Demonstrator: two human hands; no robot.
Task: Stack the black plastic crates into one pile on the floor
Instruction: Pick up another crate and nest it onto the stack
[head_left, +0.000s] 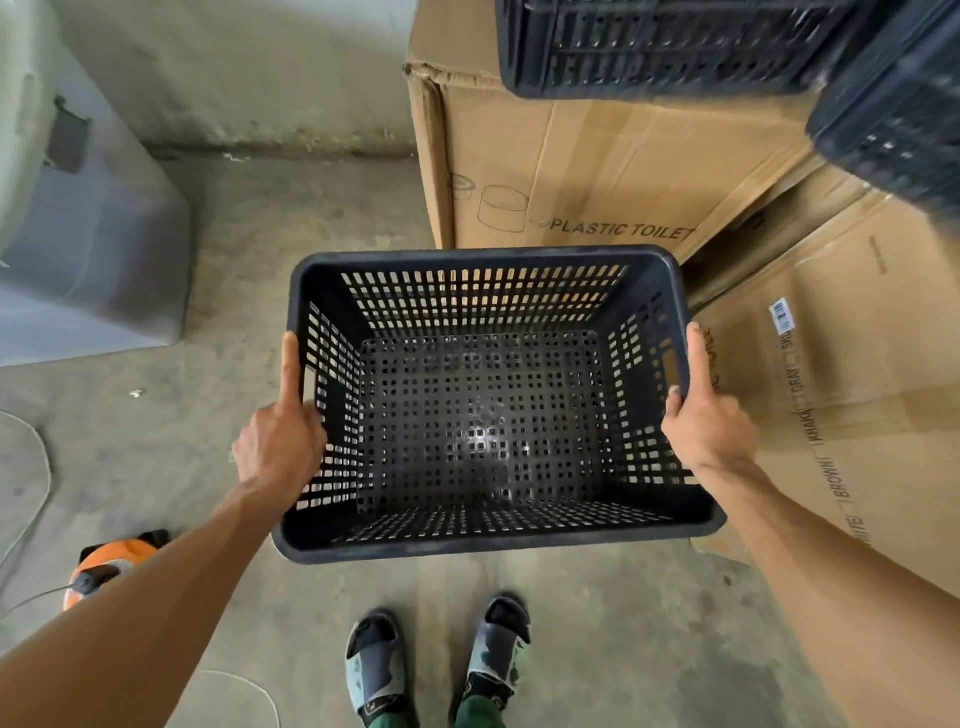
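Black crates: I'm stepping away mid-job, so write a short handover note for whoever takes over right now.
Left hand and right hand: each grips a side rim of one empty black crate, held open side up in front of the person's feet.
Two more black crates sit up on the cardboard boxes at upper right.
Done: no pile visible on the floor yet.
Left: set this crate down, likely as the base, then bring the other two and stack them on it.

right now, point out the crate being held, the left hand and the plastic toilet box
held crate (483, 543): head view, near rim.
left hand (280, 447): head view, back of the hand.
plastic toilet box (597, 171): head view, printed front face.
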